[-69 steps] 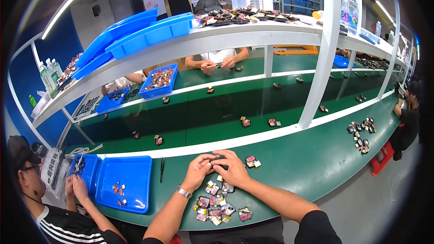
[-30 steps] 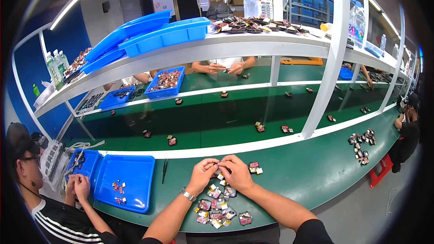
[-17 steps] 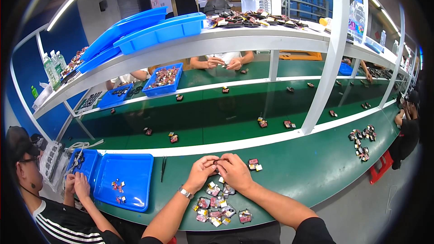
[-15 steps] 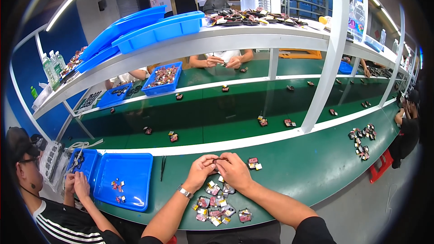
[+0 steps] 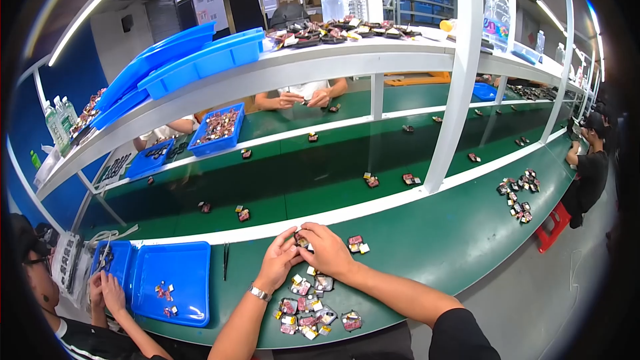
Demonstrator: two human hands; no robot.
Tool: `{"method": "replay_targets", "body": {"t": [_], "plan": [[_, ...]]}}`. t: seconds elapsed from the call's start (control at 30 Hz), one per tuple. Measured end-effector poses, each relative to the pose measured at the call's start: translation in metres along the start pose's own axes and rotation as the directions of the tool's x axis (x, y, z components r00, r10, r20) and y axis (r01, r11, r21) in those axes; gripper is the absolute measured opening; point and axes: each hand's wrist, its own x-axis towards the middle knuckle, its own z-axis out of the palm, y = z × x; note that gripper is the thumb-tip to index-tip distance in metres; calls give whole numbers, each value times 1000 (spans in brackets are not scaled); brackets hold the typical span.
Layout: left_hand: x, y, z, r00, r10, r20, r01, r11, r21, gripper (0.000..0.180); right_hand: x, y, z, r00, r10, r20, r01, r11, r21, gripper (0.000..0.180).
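Both the left hand and right hand pinch one small part at twelve o'clock of the pile; a slipping fingertip could drop it among those lookalikes.

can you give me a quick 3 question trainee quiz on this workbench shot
1. True or false: the left hand and right hand meet over one small part.
2. What lies on the green bench just below the hands? A) a pile of small parts B) a water bottle C) a red stool
3. Fill in: to the left of the hands, past the black tweezers, sits a ____ tray with a few pieces in it.

Key: 1 true; 2 A; 3 blue
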Motion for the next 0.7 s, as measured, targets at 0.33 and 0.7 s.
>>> {"method": "replay_targets", "body": {"t": [0.33,0.7], "plan": [[3,1,1,1000,10,-3,-10,998,69,43,51,120,5,931,358,78,-342,926,-162,42],[6,5,0,999,-10,40,4,990,138,38,22,198,-72,738,622,-261,-668,623,-406,67]]}}
